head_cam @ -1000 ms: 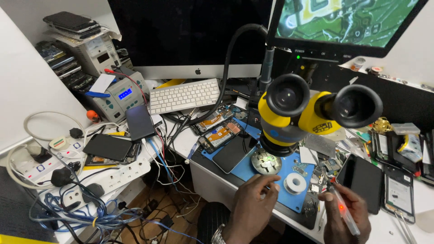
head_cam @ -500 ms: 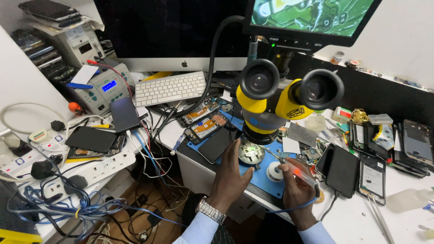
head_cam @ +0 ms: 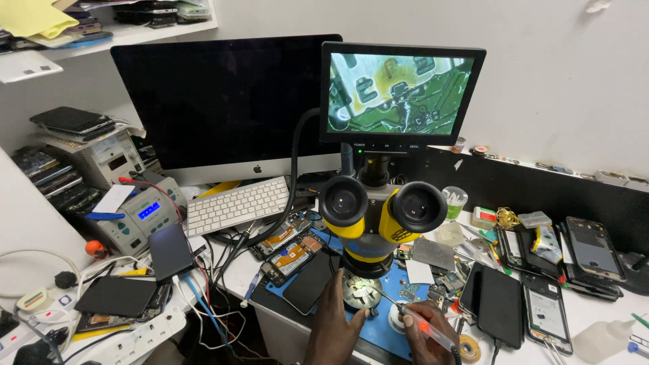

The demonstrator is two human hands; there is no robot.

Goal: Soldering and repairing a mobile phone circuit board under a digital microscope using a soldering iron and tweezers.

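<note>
Under the microscope [head_cam: 378, 216], the right hand [head_cam: 424, 334] grips a soldering iron [head_cam: 412, 321], its long axis slanting up-left toward the lit board [head_cam: 358, 292]; the left hand [head_cam: 338, 324] lies flat just beside, holding nothing.

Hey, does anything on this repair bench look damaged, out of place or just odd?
Yes. Two opened phones lie by the keyboard with their insides bare, and loose cables spill off the table edge. The left hand and right hand work under the microscope.
</note>
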